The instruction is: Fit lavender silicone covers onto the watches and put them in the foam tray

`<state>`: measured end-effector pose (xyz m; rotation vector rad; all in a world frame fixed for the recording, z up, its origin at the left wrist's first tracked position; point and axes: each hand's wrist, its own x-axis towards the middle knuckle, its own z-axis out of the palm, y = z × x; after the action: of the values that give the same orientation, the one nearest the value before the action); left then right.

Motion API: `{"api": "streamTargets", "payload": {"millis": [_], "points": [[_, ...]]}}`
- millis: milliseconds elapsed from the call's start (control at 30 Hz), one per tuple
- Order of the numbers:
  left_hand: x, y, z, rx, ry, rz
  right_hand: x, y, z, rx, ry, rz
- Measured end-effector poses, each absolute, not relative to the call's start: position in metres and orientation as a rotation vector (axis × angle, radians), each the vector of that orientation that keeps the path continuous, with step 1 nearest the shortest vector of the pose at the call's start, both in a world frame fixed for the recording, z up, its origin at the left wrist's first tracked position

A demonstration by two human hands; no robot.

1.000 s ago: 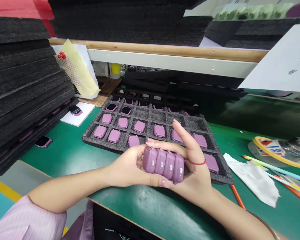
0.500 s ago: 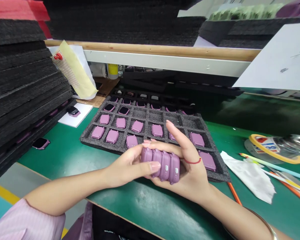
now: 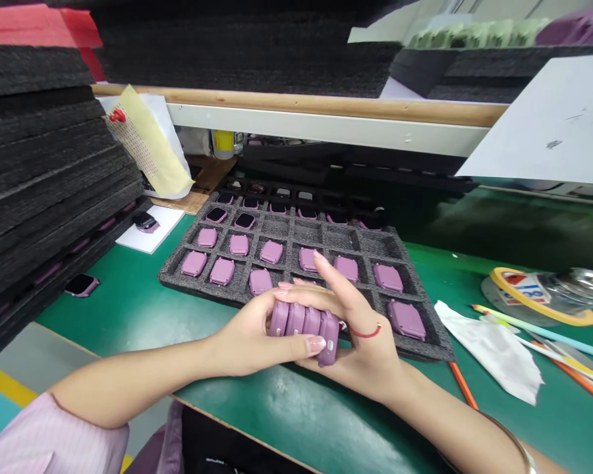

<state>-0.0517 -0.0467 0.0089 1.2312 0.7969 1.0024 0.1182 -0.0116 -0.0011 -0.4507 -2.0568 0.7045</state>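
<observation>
A row of several purple smartwatch cases (image 3: 295, 320), stacked face to back with their side buttons showing, is held just over the front edge of a grey foam tray (image 3: 197, 284). My left hand (image 3: 247, 339) is closed around the left end of the row, its thumb laid across the front to the rightmost case. My right hand (image 3: 368, 345) cradles the row from behind and below, index finger raised, palm near the right end. In the tray sit more purple watch cases (image 3: 222, 270), backs up, and watches with dark screens (image 3: 245, 220). My hands hide part of its front row.
Stacked black foam trays (image 3: 39, 171) rise at the left. A loose watch (image 3: 82, 284) lies on the green table, another on a white pad (image 3: 162, 227). At the right are a glass jar (image 3: 538, 296), crumpled tissue (image 3: 494, 355) and pens. A shelf edge (image 3: 326, 125) runs above.
The held row of cases has shifted left. My left thumb now reaches the rightmost case. My right hand has moved left too, uncovering cases at the tray's right side.
</observation>
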Motion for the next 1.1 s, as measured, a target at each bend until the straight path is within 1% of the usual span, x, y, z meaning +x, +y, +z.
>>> {"api": "streamTargets", "payload": {"millis": [233,433,500,633,767,933,1100], "points": [[-0.051,-0.041,0.010,1.290,0.680,1.033,0.118,-0.009,-0.003,-0.398,-2.150,0.647],[-0.053,-0.044,0.008,1.401,0.848,1.101,0.122,-0.007,-0.002,-0.292,-2.226,0.527],[-0.055,-0.046,0.008,1.483,0.864,1.156,0.124,-0.008,0.001,-0.342,-2.149,0.631],[-0.058,-0.049,0.010,1.666,0.866,1.239,0.125,-0.010,0.004,-0.521,-1.805,0.949],[-0.059,-0.049,0.011,1.749,0.876,1.258,0.120,-0.008,0.001,-0.694,-1.583,1.122],[-0.059,-0.048,0.008,1.804,0.826,1.268,0.116,-0.007,0.002,-0.752,-1.575,1.289],[-0.058,-0.046,0.008,1.858,0.773,1.328,0.118,-0.008,0.005,-0.776,-1.681,1.474]]}}
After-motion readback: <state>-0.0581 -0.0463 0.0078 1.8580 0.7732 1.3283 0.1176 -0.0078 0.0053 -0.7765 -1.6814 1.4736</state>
